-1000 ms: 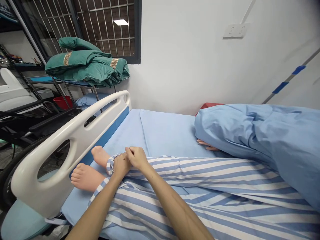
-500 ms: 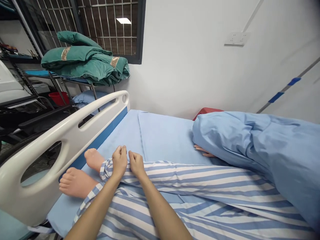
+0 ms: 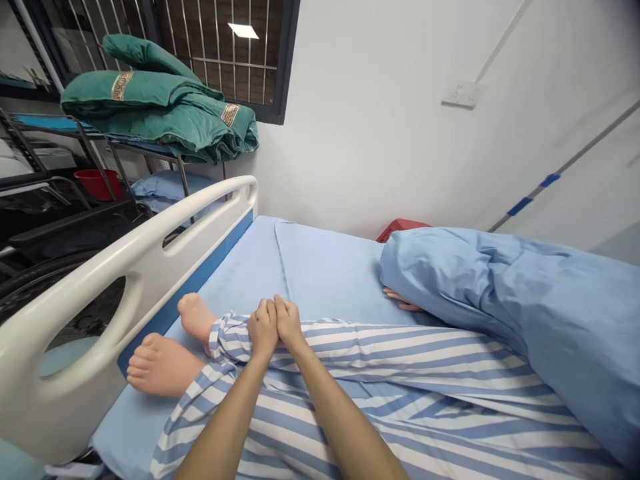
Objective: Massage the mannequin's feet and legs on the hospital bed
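A mannequin lies on a hospital bed, dressed in blue-and-white striped trousers [image 3: 380, 360]. My left hand [image 3: 263, 328] and my right hand [image 3: 289, 323] sit side by side, pinching the trouser cloth just above the gathered cuffs. The mannequin's bare feet [image 3: 163, 365] [image 3: 196, 317] stick out beside my left hand. A blue quilt [image 3: 500, 313] covers the upper body, and a mannequin hand [image 3: 400, 300] shows at its edge.
A white footboard with a blue band [image 3: 150, 247] stands at the left of the blue bed sheet [image 3: 325, 267]. Beyond it are green folded quilts [image 3: 160, 113] on a metal rack, a red basin [image 3: 97, 184] and a blue pillow [image 3: 170, 187].
My hands have come together on the trouser leg, and the cuffs look more gathered. The whole view has shifted slightly, with the bed and rack sliding left.
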Tool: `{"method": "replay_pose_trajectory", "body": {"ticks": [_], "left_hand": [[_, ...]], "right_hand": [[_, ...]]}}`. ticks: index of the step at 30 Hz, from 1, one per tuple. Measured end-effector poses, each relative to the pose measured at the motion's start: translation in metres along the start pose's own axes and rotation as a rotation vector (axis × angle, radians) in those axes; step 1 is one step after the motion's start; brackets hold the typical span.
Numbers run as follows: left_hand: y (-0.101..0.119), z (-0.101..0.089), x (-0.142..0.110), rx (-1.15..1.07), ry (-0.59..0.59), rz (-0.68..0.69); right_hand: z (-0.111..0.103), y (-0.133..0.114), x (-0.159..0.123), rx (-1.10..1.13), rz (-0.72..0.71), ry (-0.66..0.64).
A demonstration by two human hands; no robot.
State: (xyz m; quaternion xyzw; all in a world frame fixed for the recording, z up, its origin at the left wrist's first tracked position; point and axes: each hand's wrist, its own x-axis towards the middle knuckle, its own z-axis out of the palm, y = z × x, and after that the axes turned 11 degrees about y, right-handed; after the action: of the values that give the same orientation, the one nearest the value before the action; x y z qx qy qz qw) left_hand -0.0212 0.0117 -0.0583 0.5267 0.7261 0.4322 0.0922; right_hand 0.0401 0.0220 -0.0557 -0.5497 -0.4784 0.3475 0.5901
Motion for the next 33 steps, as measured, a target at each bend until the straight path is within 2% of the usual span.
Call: {"method": "replay_pose_trajectory", "body": {"ticks": [4, 7, 10, 18, 23, 27, 30, 33], "left_hand": [[0.002, -0.004, 0.002, 0.069, -0.055, -0.015], [0.004, -0.009, 0.001, 0.122, -0.114, 0.000], [0.006, -0.012, -0.001, 0.153, -0.154, 0.036], [0.006, -0.004, -0.006, 0.149, -0.111, 0.023], [0.009, -0.008, -0.002, 0.041, -0.140, 0.031], [0.023, -0.008, 0.007, -0.267, -0.086, 0.053], [0.033, 0.000, 0.004, -0.446, -0.031, -0.022], [0.034, 0.009, -0.008, -0.331, -0.027, -0.028]], "right_hand": [[0.001, -0.011, -0.001, -0.183, -0.040, 0.066], [-0.001, -0.028, -0.001, -0.433, -0.159, 0.118], [-0.004, -0.035, 0.000, -0.508, -0.240, 0.127], [-0.012, 0.001, 0.001, -0.325, -0.156, 0.242], [-0.014, 0.001, 0.001, -0.230, -0.143, 0.214], [-0.018, -0.001, 0.006, -0.124, -0.102, 0.208], [-0.023, -0.002, 0.011, 0.033, -0.012, 0.201], [-0.027, -0.002, 0.015, 0.189, 0.088, 0.217]]}}
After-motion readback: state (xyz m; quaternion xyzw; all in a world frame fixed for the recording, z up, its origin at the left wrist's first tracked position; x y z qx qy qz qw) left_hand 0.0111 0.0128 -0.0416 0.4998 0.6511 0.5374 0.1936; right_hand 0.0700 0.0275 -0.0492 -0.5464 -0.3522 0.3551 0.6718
